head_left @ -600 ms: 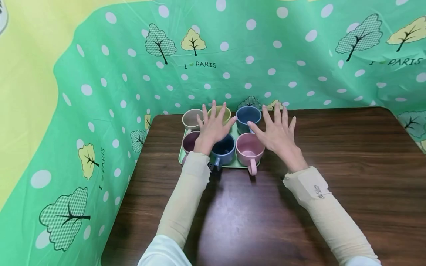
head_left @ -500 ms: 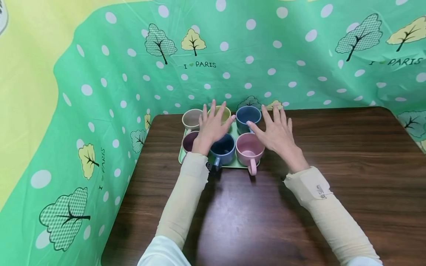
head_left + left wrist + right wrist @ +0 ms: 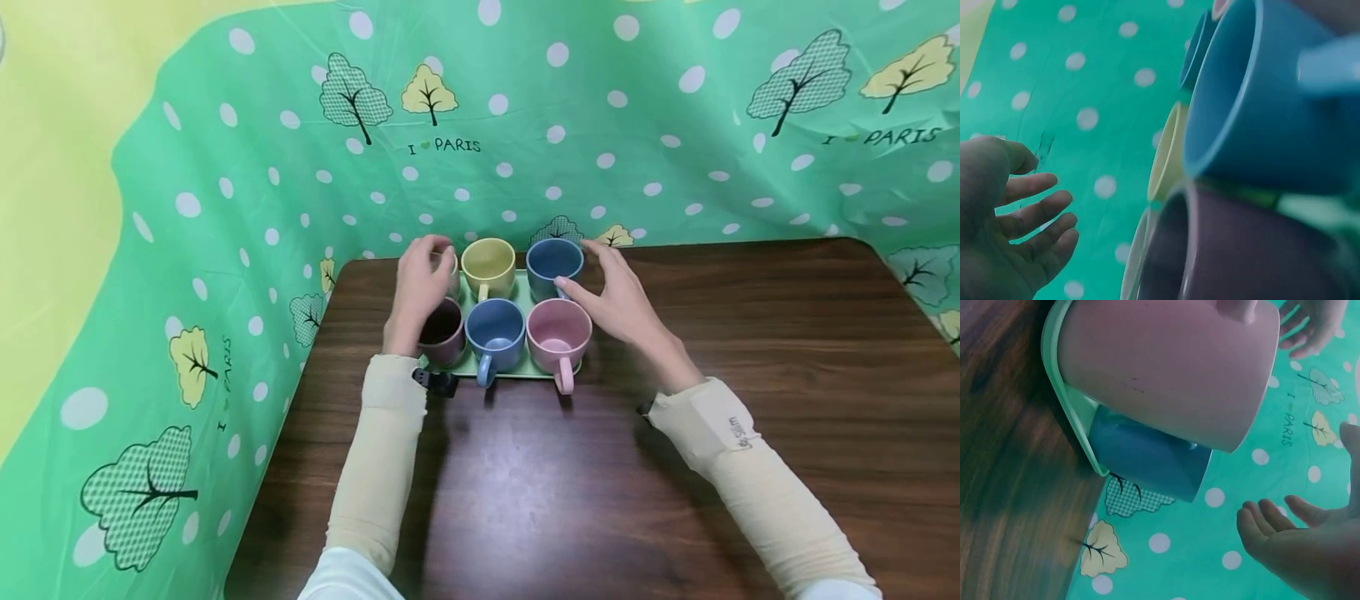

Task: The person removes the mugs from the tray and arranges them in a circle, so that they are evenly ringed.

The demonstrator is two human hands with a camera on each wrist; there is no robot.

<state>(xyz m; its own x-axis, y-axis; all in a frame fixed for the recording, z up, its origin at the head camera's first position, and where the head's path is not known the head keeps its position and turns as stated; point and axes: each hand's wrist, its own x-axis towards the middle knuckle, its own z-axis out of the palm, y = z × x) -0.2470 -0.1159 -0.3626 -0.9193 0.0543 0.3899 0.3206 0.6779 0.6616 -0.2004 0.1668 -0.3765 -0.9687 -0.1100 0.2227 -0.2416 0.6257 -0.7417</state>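
Several mugs stand in two rows on a light green tray (image 3: 467, 368). In the back row are a pale mug (image 3: 454, 282), mostly hidden by my left hand, a yellow mug (image 3: 489, 263) and a dark blue mug (image 3: 553, 265). The front row has a purple mug (image 3: 442, 332), a light blue mug (image 3: 495, 330) and a pink mug (image 3: 559, 332). My left hand (image 3: 420, 285) hovers over the pale and purple mugs, fingers loosely bent, holding nothing. Beside the dark blue and pink mugs, my right hand (image 3: 621, 303) hangs with relaxed fingers, apart from them in the right wrist view.
The tray sits near the back edge of a dark wooden table (image 3: 540, 483). Directly behind rises a green dotted cloth (image 3: 645, 100), which also runs along the left side.
My left hand has moved left, off the yellow and light blue mugs, toward the pale one. Both hands' spread fingers have relaxed and bent; the right hand stays near the dark blue mug.
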